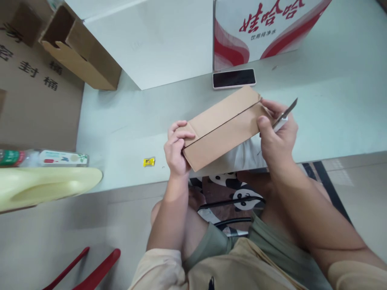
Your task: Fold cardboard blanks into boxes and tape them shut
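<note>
A small brown cardboard box [225,135] is held tilted above the table's front part, a dark seam running along its length. My left hand [177,149] grips its left end, fingers bent over the top flap. At the right end my right hand [279,131] pinches the box between thumb and fingers. That same hand also keeps a utility knife [286,114] tucked against the fingers, its blade out and pointing up to the right. Part of the knife's handle is hidden by the hand. Whitish material [248,155] shows beneath the box.
Behind the box lies a phone [234,78] with a dark screen, before a red-and-white carton [260,32] and a white box [157,40]. An open cardboard box [90,56] stands at left. A yellow wrapped packet [149,162] and a plastic bottle [30,157] are on the left.
</note>
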Motion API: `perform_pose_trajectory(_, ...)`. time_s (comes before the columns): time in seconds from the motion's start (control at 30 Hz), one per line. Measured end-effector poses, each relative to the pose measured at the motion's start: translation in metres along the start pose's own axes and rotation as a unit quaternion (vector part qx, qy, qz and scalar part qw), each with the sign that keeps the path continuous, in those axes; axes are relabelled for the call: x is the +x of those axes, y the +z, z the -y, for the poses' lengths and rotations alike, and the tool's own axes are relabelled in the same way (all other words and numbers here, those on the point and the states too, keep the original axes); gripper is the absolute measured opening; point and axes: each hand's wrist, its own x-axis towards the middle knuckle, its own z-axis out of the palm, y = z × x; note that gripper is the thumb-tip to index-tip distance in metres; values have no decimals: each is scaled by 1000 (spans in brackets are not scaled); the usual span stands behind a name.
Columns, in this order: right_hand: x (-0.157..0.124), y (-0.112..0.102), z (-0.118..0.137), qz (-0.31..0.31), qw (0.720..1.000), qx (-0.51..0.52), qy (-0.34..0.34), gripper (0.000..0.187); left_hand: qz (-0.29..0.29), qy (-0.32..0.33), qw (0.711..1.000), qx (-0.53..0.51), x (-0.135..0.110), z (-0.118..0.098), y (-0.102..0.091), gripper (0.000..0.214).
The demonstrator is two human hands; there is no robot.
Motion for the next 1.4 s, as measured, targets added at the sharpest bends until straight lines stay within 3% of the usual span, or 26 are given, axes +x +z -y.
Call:
perform_pose_trajectory(0.1,1,2,2,-12,1000,-1,-18,27,25,13,999,16,-1,2,-3,16)
perform_pose_trajectory(0.27,1,4,4,-18,1000,-6,-17,24,35,9,998,54,-1,5,-5,29)
perform_pose_trajectory(0.77,0,2,4,10,1000,0,-28,33,1,23,999,33,2,9,-1,32)
perform_pose_trajectory(1.4,-6,5,-14,-2,1000,8,10,52,19,14,999,43,3,10,-3,32)
